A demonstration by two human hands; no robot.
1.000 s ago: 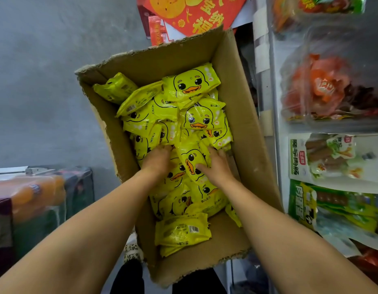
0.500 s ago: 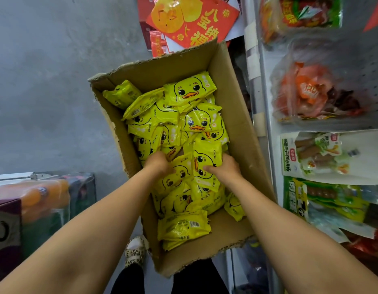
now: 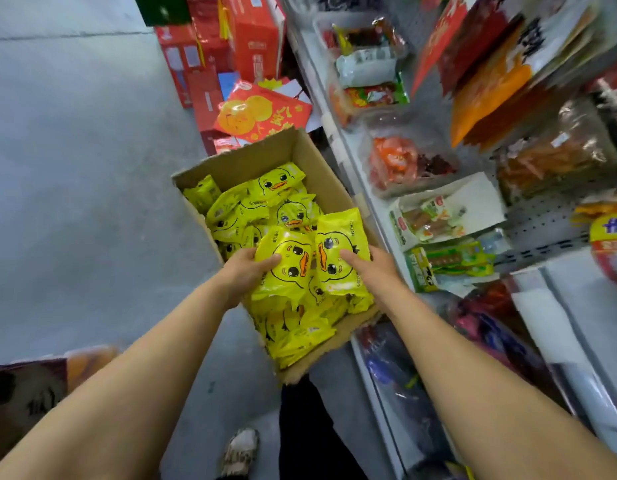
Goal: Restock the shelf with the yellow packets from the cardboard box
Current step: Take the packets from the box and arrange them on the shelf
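Though crinkly — glossy yellow packets (image 3: pixel 296 261), both hands.

One cardboard box (image 3: pixel 302 152), two hands, a left hand (image 3: pixel 243 271) and a right hand (image 3: pixel 371 266), and perhaps twenty-odd yellow packets (image 3: pixel 286 265), overlapped beyond exact count.

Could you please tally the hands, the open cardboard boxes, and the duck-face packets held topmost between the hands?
Hands: 2 (left hand, right hand)
Cardboard box: 1
Topmost held packets: 2 (left packet, right packet)
Total: 5
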